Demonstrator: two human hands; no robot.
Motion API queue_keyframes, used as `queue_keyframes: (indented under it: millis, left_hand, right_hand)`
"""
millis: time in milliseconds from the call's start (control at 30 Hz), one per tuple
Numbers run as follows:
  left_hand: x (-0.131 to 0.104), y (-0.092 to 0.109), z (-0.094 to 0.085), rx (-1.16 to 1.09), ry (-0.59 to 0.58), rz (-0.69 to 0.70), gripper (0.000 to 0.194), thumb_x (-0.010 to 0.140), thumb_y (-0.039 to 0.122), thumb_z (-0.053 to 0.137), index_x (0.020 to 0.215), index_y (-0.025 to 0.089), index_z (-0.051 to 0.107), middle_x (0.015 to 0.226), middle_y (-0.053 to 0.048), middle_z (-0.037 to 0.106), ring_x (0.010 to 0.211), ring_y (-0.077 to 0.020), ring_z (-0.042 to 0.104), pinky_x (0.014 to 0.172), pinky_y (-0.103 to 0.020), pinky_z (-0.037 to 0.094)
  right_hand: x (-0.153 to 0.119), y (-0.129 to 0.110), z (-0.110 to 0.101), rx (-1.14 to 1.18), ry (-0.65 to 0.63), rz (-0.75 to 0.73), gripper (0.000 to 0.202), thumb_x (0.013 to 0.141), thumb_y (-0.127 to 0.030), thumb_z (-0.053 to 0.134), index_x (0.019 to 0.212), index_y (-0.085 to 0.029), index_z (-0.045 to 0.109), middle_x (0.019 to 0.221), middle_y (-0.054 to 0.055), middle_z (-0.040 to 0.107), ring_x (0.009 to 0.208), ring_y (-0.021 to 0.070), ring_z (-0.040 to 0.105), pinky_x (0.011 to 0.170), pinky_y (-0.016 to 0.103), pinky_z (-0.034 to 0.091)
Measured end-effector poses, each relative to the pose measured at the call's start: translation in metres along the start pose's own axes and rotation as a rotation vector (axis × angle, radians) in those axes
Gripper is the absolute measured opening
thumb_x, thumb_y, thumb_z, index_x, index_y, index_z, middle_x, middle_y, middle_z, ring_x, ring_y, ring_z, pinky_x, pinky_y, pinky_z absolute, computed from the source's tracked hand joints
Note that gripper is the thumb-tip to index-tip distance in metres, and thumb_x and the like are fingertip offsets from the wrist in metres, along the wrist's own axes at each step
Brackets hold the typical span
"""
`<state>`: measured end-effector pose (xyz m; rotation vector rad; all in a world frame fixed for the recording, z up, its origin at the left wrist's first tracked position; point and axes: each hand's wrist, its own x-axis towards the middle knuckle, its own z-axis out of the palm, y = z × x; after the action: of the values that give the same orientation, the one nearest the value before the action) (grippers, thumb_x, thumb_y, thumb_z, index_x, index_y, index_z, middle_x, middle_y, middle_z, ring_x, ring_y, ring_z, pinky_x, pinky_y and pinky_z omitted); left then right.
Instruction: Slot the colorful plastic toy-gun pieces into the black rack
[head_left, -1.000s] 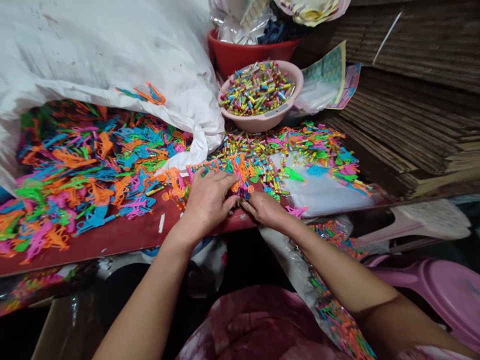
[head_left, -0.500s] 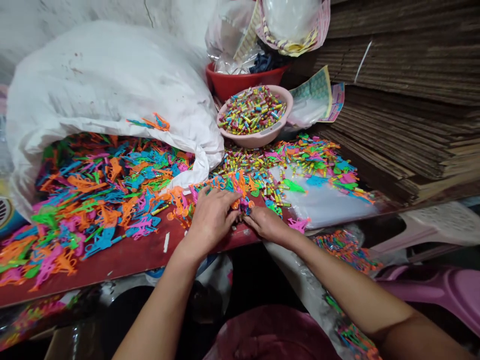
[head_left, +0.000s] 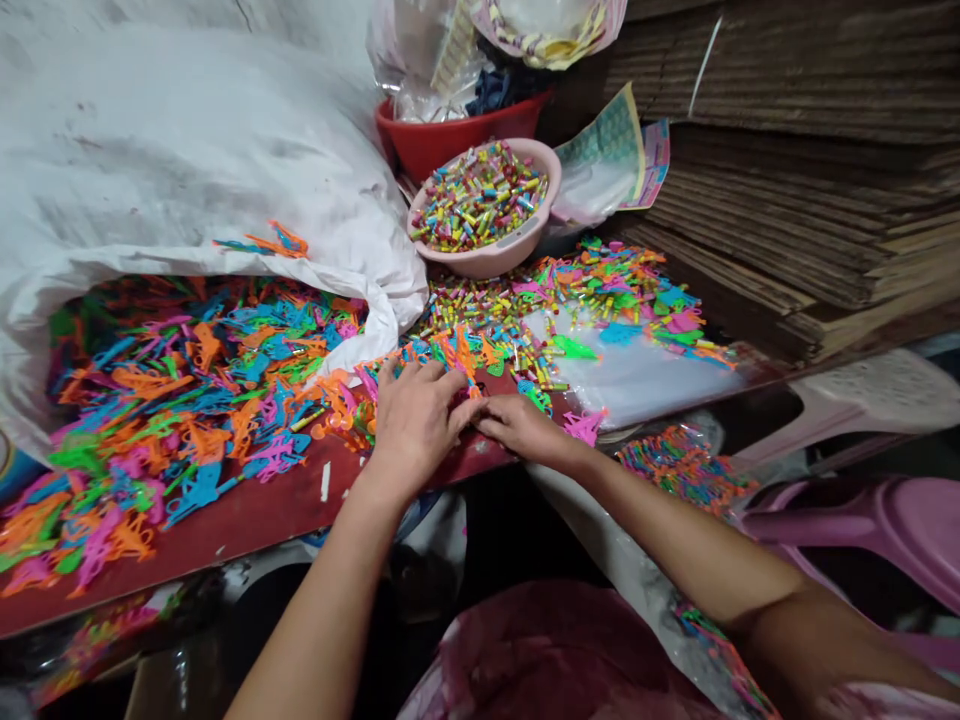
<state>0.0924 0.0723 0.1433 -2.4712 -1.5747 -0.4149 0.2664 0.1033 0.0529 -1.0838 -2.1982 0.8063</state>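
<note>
A person's two bare hands work at the front edge of a red desk [head_left: 289, 500], seen from above. The left hand [head_left: 416, 420] is palm down, fingers slightly spread and bent, its fingertips at a low heap of bright plastic pieces [head_left: 457, 350]. The right hand [head_left: 523, 428] is loosely curled, its fingertips meeting the left thumb; whether either hand pinches anything is hidden. The heap lies just beyond both hands, in orange, pink, green and blue.

Both forearms cross the desk's front edge from below. Left of the left hand, a strip of red surface shows along that edge, narrowing toward the far left, where a larger pile [head_left: 202, 400] spills from a white sack [head_left: 225, 140] almost to the edge. A white scrap [head_left: 325, 481] lies on this strip.

Beyond the heap, small striped tubes [head_left: 465, 305] cover the surface up to a pink basin [head_left: 499, 262] full of more tubes, with a red basin [head_left: 450, 140] behind. To the right, clear plastic sheets [head_left: 637, 390] reach near the front edge; one pink piece [head_left: 585, 427] lies just beside the right hand. Stacked cardboard [head_left: 765, 220] bounds the right rear, and a pink stool [head_left: 911, 530] stands below the desk at right.
</note>
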Motion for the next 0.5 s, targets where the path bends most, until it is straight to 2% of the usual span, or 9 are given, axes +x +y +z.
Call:
queue_keyframes:
  millis: [133, 333, 500]
  left_hand:
    - [0.0018, 0.0025, -0.0013, 0.045, -0.043, 0.005, 0.033, 0.095, 0.048, 0.051, 0.092, 0.022, 0.071, 0.096, -0.008, 0.069, 0.099, -0.0293, 0.062, 0.102, -0.054, 0.036]
    - [0.0029, 0.0054, 0.0012, 0.035, -0.038, -0.020, 0.031, 0.094, 0.046, 0.054, 0.092, 0.021, 0.072, 0.095, -0.009, 0.069, 0.098, -0.0297, 0.061, 0.100, -0.052, 0.037]
    - [0.0044, 0.0053, 0.0042, 0.031, -0.028, -0.029, 0.036, 0.093, 0.051, 0.053, 0.091, 0.021, 0.071, 0.094, -0.008, 0.069, 0.097, -0.0293, 0.061, 0.098, -0.050, 0.038]
  right_hand:
    - [0.0044, -0.0028, -0.0057, -0.090, -0.107, 0.035, 0.016, 0.093, -0.020, 0.056, 0.096, -0.016, 0.071, 0.091, 0.005, 0.072, 0.082, 0.0182, 0.063, 0.074, 0.026, 0.040]
    - [0.0068, -0.0090, -0.0062, -0.331, -0.199, 0.121, 0.026, 0.099, -0.030, 0.050, 0.106, -0.015, 0.070, 0.095, 0.010, 0.073, 0.082, 0.0216, 0.064, 0.070, 0.028, 0.038]
    - [0.0050, -0.0070, -0.0012, -0.385, -0.196, 0.128, 0.030, 0.101, -0.034, 0.046, 0.108, -0.016, 0.069, 0.090, 0.010, 0.072, 0.077, 0.0216, 0.063, 0.069, 0.029, 0.038]
